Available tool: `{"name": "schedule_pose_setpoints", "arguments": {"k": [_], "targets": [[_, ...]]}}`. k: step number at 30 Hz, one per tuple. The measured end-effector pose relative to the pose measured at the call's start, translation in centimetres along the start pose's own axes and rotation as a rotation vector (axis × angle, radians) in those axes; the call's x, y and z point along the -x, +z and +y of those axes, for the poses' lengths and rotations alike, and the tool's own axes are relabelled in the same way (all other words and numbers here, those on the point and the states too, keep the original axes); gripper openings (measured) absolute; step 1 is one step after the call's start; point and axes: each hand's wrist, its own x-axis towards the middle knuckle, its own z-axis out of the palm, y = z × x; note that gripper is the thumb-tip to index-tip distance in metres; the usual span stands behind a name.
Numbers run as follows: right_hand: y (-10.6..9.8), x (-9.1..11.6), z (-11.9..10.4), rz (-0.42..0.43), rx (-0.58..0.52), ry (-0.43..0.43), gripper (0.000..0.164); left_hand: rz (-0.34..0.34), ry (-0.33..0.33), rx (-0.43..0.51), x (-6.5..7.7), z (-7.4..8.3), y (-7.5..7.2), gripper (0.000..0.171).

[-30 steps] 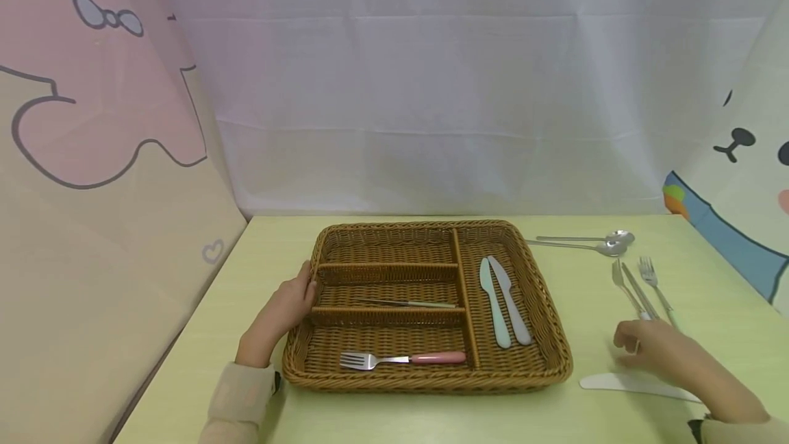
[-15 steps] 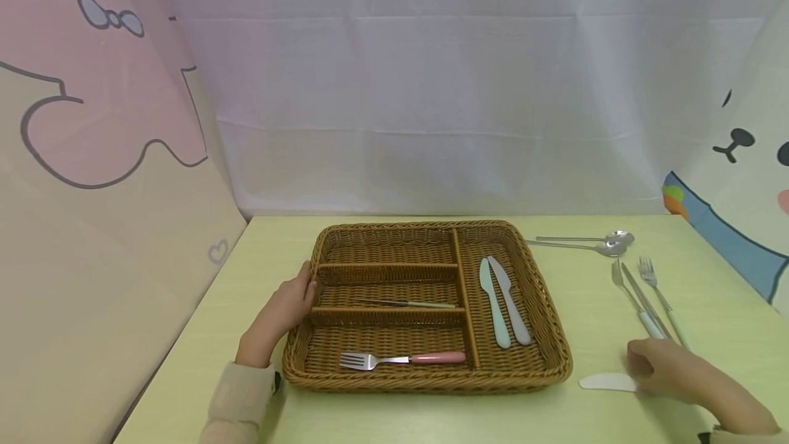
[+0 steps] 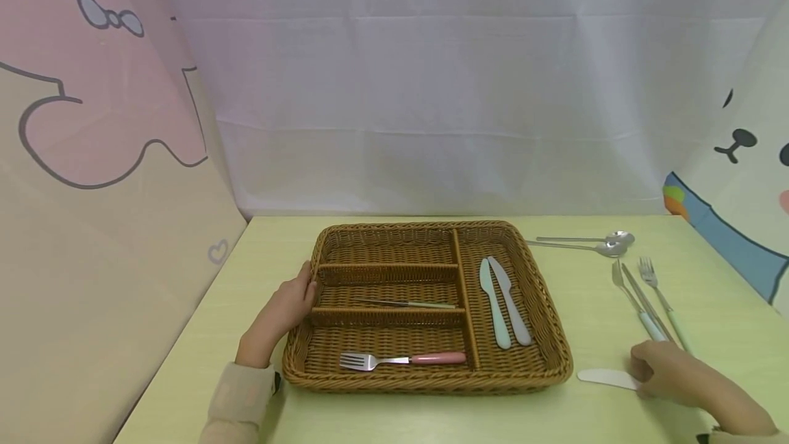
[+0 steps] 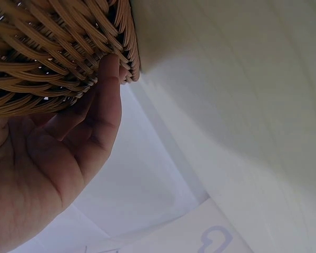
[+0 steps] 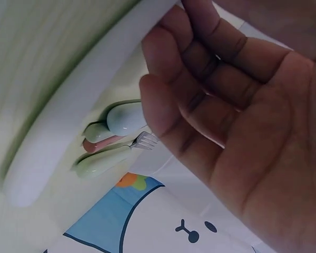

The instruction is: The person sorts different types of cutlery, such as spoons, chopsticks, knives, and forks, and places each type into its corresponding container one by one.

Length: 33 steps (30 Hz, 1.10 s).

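Clamping white knife (image 3: 607, 379) in curled right hand (image 3: 672, 374) at basket (image 3: 425, 381) four o'clock | gripping basket at nine with left hand (image 3: 285, 307) | advisable: lift level, clearing green-handled fork (image 3: 680, 329) at three

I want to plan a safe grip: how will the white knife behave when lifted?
The white knife is probably stiff, as it shows no sag. Its smooth handle may slip a little. Its broad blade makes rolling unlikely.

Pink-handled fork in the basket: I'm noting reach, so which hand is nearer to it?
Left. The left hand holds the basket by its left side, left of the fork; the right hand is farther off, right of the basket, gripping the white knife.
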Motion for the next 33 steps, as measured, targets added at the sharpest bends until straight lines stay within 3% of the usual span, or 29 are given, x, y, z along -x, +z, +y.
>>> {"name": "schedule_pose_setpoints", "arguments": {"k": [10,23,33], "targets": [[-0.14,0.12,0.14,-0.055,-0.022,-0.014,0.028,-0.006,-0.007,0.002,0.09,0.21,-0.09,0.054],[0.46,0.13,0.12,0.021,-0.003,-0.161,0.034,-0.003,0.001,-0.002,0.16,0.21,-0.15,0.054],[0.26,-0.14,0.13,0.008,0.007,-0.108,0.026,0.002,0.010,0.001,0.17,0.18,-0.12,0.054]]}}
